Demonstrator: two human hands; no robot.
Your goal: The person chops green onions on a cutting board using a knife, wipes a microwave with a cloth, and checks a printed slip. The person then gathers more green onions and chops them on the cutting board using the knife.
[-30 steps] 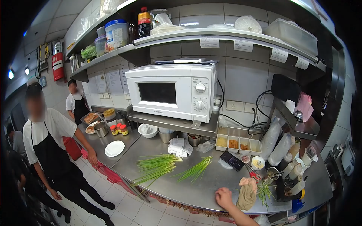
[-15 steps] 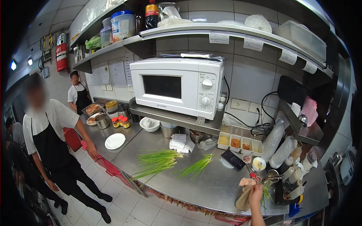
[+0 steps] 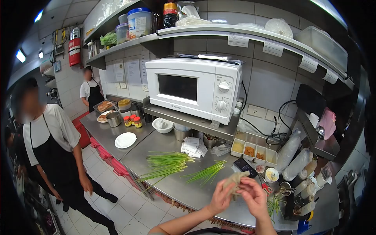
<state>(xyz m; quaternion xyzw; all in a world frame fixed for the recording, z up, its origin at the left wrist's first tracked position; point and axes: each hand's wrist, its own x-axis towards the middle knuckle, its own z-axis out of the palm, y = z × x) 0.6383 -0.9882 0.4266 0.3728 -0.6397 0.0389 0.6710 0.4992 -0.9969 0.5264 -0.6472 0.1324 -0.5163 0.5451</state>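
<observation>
Both my hands are raised over the front right of the steel counter (image 3: 188, 184). A crumpled beige cloth (image 3: 236, 181) is held between them. My left hand (image 3: 221, 196) has its fingers around the cloth's left side, and my right hand (image 3: 253, 194) grips it from the right. Just beyond my hands lies a dark phone (image 3: 243, 166). A small bunch of green stalks (image 3: 206, 172) rests to the left, with a larger bunch (image 3: 166, 163) farther left. Red-handled scissors (image 3: 266, 188) and some loose greens (image 3: 274, 205) lie to the right of my hands.
A white microwave (image 3: 194, 90) stands on a raised shelf. Open food tubs (image 3: 249, 150), a white bowl (image 3: 271, 174) and squeeze bottles (image 3: 307, 190) are at the right. A white plate (image 3: 125, 140) sits at the left. One person (image 3: 55, 149) stands left, another (image 3: 92, 91) farther back.
My right hand reached the cloth on the counter and lifted it. My left hand has come into view and holds the cloth too. The nearer person's arm has left the counter's edge.
</observation>
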